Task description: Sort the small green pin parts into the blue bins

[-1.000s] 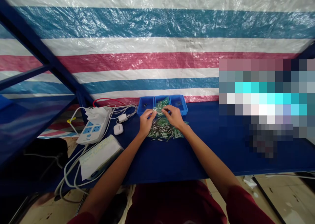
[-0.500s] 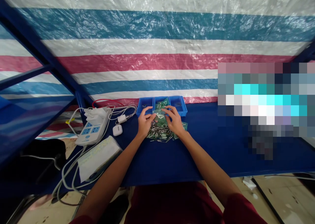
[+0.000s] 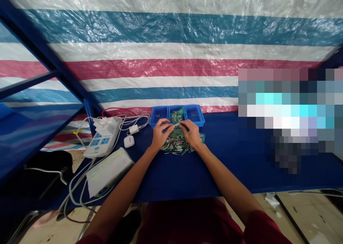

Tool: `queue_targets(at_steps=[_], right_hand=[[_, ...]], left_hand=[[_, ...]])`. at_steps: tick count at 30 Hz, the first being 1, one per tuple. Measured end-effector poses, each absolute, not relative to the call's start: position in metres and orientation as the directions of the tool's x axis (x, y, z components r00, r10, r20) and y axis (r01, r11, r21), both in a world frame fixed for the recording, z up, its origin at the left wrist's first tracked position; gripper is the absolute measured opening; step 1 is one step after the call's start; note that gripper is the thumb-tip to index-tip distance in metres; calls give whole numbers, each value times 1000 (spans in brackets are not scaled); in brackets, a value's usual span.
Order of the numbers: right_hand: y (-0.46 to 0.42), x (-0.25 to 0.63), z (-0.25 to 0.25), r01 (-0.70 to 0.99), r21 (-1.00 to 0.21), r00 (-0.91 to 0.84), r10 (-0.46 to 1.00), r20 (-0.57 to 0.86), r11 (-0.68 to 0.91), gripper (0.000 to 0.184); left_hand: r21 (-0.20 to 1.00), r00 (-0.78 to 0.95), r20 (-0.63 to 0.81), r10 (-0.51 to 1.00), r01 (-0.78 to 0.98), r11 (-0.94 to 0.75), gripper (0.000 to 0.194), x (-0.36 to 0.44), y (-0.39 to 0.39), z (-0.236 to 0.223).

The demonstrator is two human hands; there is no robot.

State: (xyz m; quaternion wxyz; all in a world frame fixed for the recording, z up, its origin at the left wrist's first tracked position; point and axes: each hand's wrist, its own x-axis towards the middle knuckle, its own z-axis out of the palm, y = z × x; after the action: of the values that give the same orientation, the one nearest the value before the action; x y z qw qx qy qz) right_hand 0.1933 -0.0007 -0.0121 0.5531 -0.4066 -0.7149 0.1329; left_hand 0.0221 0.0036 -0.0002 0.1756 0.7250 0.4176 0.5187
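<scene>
Between my fingertips a small clear-and-green plastic bag (image 3: 177, 124) is stretched level, just in front of the blue tray. My left hand (image 3: 160, 134) pinches its left end and my right hand (image 3: 192, 134) pinches its right end. Beneath and between the hands lies a heap of thin metal pieces like screws or pins (image 3: 175, 144), resting on more green bags (image 3: 202, 138). The blue three-part tray (image 3: 199, 123) stands behind. Its left part has a few small metal pieces (image 3: 158, 115), and its middle part carries green bags (image 3: 177, 115).
To the left are a power strip (image 3: 100, 144) with plugs, looped white cables (image 3: 71, 194), a white charger (image 3: 133, 129), a small white case (image 3: 129, 141) and a soft white-and-green pack (image 3: 109, 170). Striped sheeting (image 3: 171, 69) hangs behind the blue table (image 3: 177, 179). A pixelated patch covers the right.
My hands have lowered slightly and drawn the bag into a flat, narrow strip. The bags in the tray's middle part now show more clearly.
</scene>
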Motion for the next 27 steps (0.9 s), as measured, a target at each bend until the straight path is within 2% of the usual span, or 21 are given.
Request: queue_targets(at_steps=[7, 10, 18, 22, 27], right_hand=[[-1, 192, -13, 403, -660, -31, 730, 682, 634, 23], [-3, 192, -10, 367, -703, -33, 764, 645, 609, 28], [-1, 190, -12, 362, -763, -105, 837, 537, 536, 25], [-1, 188, -13, 342, -783, -117, 850, 513, 520, 23], [0, 187, -16, 306, -824, -13, 867, 497, 477, 20]], left_hand=[[733, 116, 542, 832, 419, -536, 22, 24, 5, -9], [763, 74, 531, 844, 392, -514, 21, 24, 6, -9], [817, -56, 522, 851, 321, -479, 21, 24, 5, -8], [839, -64, 508, 859, 263, -476, 27, 25, 5, -8], [899, 84, 410, 908, 132, -418, 51, 27, 6, -9]])
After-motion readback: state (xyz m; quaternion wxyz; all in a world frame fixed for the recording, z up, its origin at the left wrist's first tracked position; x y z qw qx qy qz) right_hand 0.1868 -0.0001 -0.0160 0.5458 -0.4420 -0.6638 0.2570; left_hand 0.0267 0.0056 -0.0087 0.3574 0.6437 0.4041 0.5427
